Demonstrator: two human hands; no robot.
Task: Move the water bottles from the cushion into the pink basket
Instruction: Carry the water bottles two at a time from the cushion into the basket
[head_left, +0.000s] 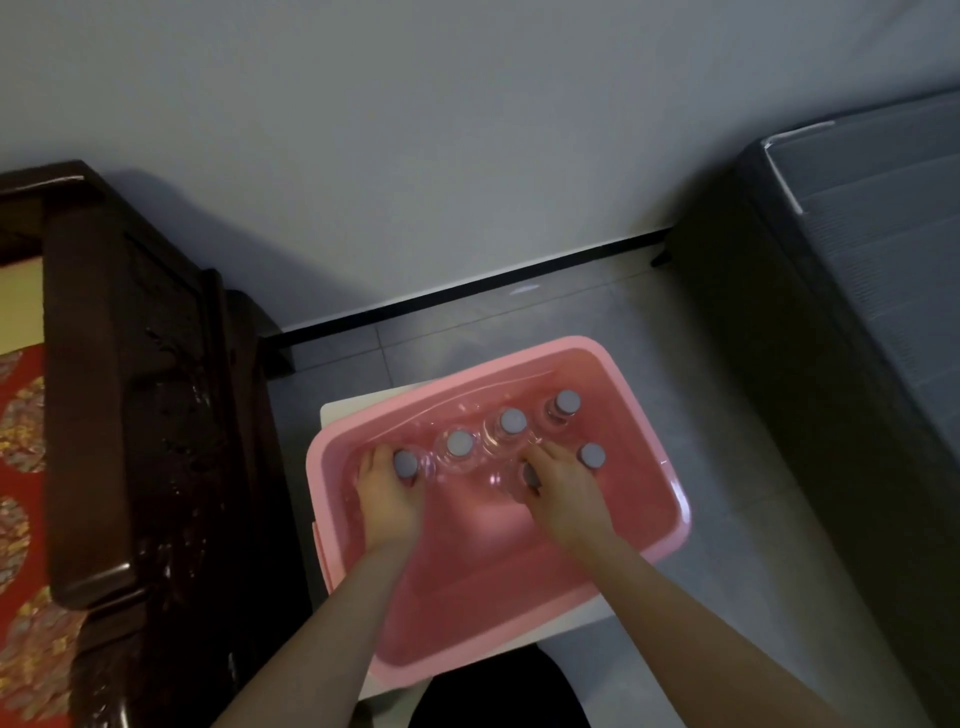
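A pink basket (332, 493) stands on a white stool below me. Several clear water bottles with grey caps stand upright along its far side, such as one bottle (460, 444), a second (512, 421) and a third (567, 401). My left hand (387, 493) grips the neck of the leftmost bottle (405, 464). A bottle (529, 477) nearer the middle is gripped by my right hand (558, 486), and another capped bottle (592, 456) stands just right of it. The red patterned cushion (21, 519) shows at the left edge; no bottle is visible on it.
A dark carved wooden armrest (130, 415) stands between the cushion and the basket. A dark grey bed or mattress (841, 312) fills the right side. Grey tiled floor (717, 415) and a pale wall (415, 156) with a black skirting lie beyond the basket.
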